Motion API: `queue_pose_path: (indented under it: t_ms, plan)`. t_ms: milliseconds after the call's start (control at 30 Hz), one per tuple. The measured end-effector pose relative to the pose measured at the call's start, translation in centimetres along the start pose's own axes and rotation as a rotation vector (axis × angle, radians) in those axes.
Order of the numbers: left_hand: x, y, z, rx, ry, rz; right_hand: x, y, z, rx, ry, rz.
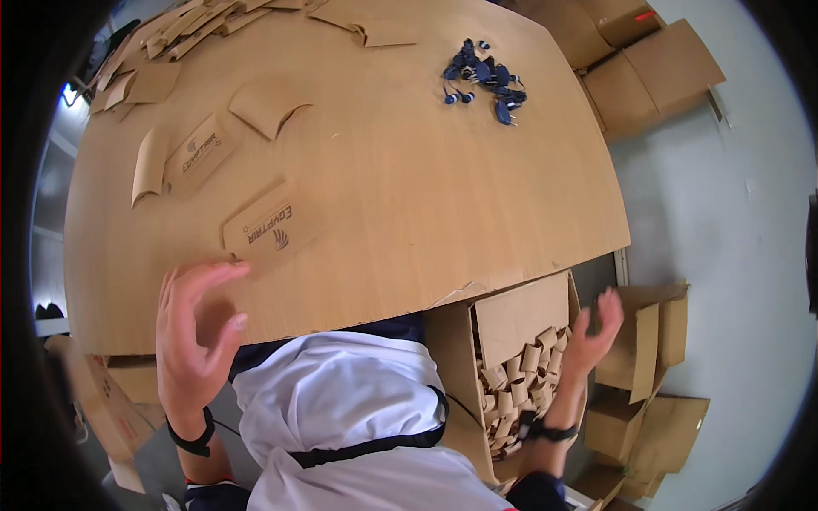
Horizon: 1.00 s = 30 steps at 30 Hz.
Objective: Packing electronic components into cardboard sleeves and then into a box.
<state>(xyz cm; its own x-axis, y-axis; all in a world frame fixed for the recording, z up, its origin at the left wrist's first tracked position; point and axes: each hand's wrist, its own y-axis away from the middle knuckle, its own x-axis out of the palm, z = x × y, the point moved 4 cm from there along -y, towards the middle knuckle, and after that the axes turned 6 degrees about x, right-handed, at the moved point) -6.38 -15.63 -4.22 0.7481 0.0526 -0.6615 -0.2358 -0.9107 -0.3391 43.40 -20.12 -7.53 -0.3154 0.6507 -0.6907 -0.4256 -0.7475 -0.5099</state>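
Both hands empty and spread: left at the table edge by a flat sleeve, right over an open box of folded cardboard pieces.

The left hand [194,328] hovers at the near edge of the wooden table [409,196], fingers apart and gripping nothing; its fingertips sit just beside a flat brown cardboard sleeve [271,228]. The sleeve lies flat, printed face up, its long axis running from near-left to far-right across the tabletop. The right hand [594,328] is open too, fingers loosely spread, holding nothing, raised above the right wall of an open cardboard box [520,317] standing below the table edge. The box holds many small folded cardboard pieces [511,383], packed upright as far as can be judged. More flat sleeves [200,155] lie further off on the left, and a heap of dark earphones [486,81] rests at the far right of the table.
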Motion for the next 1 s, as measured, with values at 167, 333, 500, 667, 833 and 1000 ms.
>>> queue_pose_path:
  t_ms: [167, 333, 500, 667, 833, 1000]
  plan:
    - [-0.5, -0.7, -1.7, 0.186, -0.45, 0.043, 7.0, -12.8, 16.0, -0.395, -0.06, 0.347]
    - [1.2, -2.7, -3.0, 0.12, -0.479, 0.123, 17.0, -19.8, 22.7, -0.911, -0.188, 0.43]
    - [0.7, -1.7, -2.0, 0.03, -0.388, 0.054, 21.6, -20.6, 22.8, -1.077, -0.009, 0.558]
    - [-0.2, -2.2, -2.6, 0.044, -0.411, 0.037, 17.0, -21.8, 25.6, -0.455, -0.628, 0.339]
    - [-0.8, -2.2, -5.1, 0.228, -0.076, -0.022, 8.7, -17.2, 30.9, -0.533, -1.053, 0.295]
    - [-1.3, -4.0, -9.6, 0.29, 0.133, -0.465, 4.1, -6.3, 33.6, -0.562, -0.956, 0.732]
